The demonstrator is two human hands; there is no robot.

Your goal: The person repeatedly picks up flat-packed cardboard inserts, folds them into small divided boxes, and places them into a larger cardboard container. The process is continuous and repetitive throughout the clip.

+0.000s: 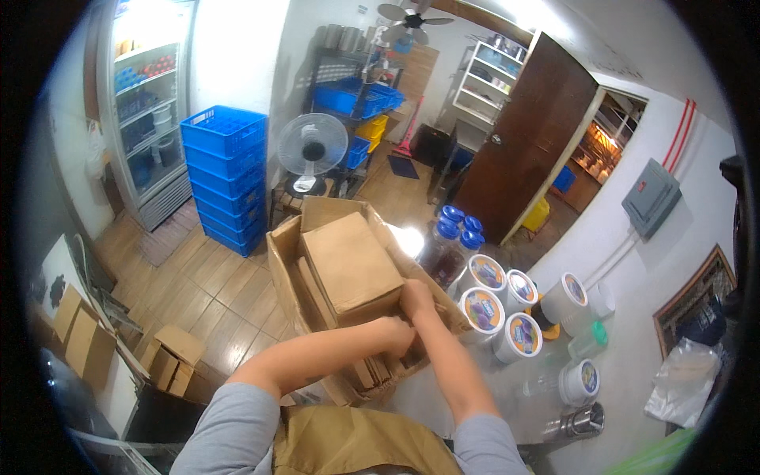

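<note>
Grey tabletop (513, 389), lined with tubs (481, 309), shows beside the carton (326, 209). Work looks partway: the carton is open, the box (352, 261) sitting inside. The right hand (416, 299) is at the box's right corner, the left hand (396, 336) close by; whether either grips cannot be told.

a plain, flat-topped brown cardboard box (352, 261) sits inside a larger open carton (283, 261).
</note>
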